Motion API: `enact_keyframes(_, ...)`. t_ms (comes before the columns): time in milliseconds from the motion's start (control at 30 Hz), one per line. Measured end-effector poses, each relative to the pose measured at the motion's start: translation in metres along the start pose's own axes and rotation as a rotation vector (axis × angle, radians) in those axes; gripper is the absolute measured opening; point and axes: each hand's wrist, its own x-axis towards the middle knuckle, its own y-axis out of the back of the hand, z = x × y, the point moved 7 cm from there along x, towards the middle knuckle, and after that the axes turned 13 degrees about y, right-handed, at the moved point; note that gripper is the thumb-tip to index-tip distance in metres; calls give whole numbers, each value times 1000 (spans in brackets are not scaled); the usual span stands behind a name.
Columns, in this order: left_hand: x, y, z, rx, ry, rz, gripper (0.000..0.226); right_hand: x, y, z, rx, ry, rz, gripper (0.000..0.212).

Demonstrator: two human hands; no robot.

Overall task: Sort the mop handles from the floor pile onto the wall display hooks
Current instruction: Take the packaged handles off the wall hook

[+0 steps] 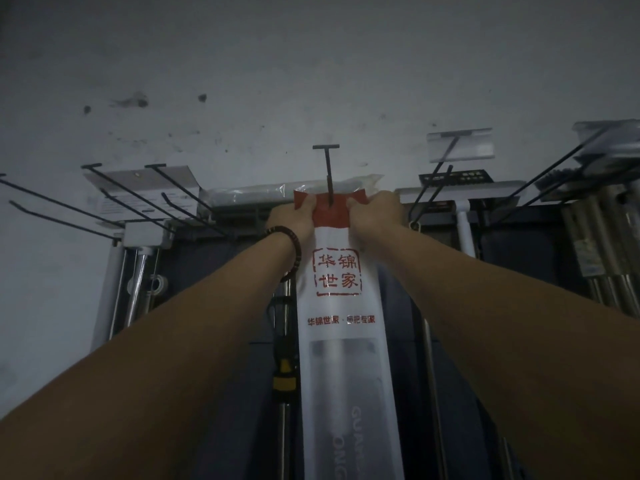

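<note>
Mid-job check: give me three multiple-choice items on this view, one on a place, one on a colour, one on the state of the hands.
1. The mop bag has a header. Where is it?
A. at the centre hook
B. on the far-left hooks
C. on the floor

2. What colour is the header?
A. blue
B. red
C. green

3. What are the left hand and right hand doing?
A. both hang idle
B. one grips a hook
C. both pinch the header

Key:
1 A: the hook's rod meets the header.
2 B: it is red above the white bag.
3 C: fingers curl on its two sides.
</note>
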Motion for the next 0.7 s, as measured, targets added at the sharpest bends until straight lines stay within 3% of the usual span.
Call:
enact_keyframes(200,7,-1,-9,42,-29,23,56,1,-2,10,49,20,-56,21)
enact_keyframes(400,-9,8,-23,117,-109,120,29,-26,15,10,-44,85,-138,24)
enact_keyframes(567,-61,11,-53,355,-242,359,55,-78,31,26,-156,147,-284,18)
enact_keyframes(633,-84,1,-68,350,-332,279,43,-100,33,42,-179,82,-362,26)
enact_keyframes(700,-105,-15,-93,303,-304,75,33,-127,38,58,-161,12,-399,31)
